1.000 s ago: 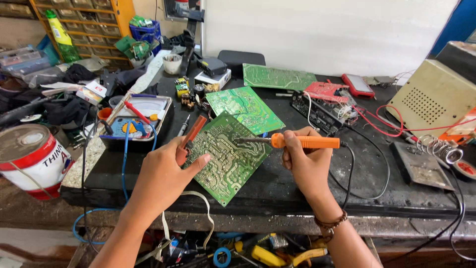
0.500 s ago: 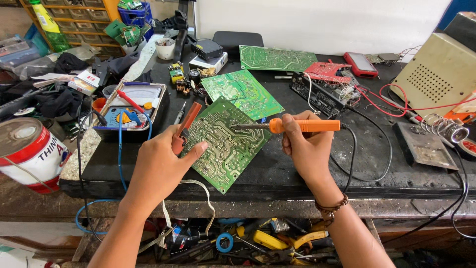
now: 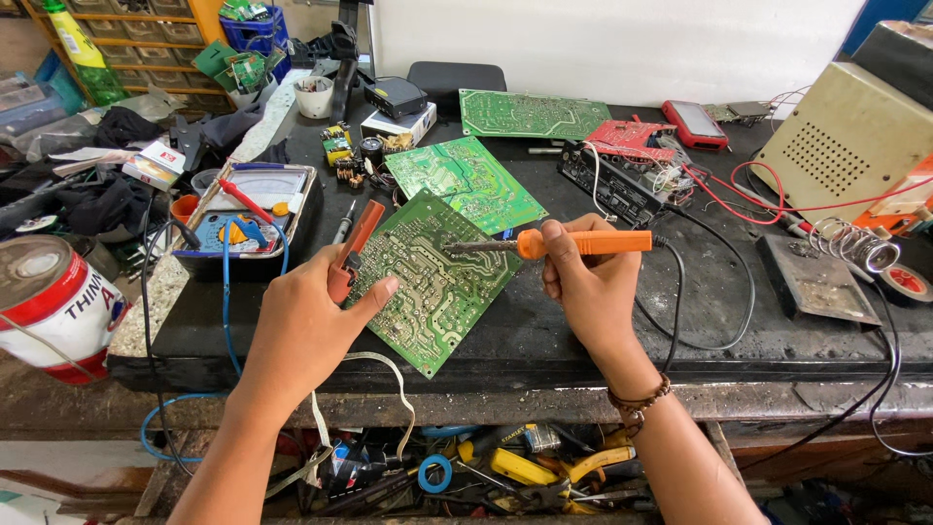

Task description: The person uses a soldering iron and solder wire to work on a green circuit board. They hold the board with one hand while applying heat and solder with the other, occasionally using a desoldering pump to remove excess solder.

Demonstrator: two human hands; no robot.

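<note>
A green circuit board (image 3: 437,282) lies tilted on the black bench, solder side up. My left hand (image 3: 306,326) steadies its left edge and holds a tool with red-brown handles (image 3: 352,248) against it. My right hand (image 3: 588,282) grips an orange-handled soldering iron (image 3: 573,243). The iron's metal tip points left and touches the board near its upper middle.
Two more green boards (image 3: 471,180) (image 3: 530,115) lie further back. A multimeter sits in a tray (image 3: 248,209) at left beside a red and white can (image 3: 58,306). A coiled iron stand (image 3: 855,243), a beige box (image 3: 855,126) and red wires stand at right. Tools fill the shelf (image 3: 486,472) below.
The view has closed in on the bench. Both hands stay on the board, and the iron's tip stays on the same area.
</note>
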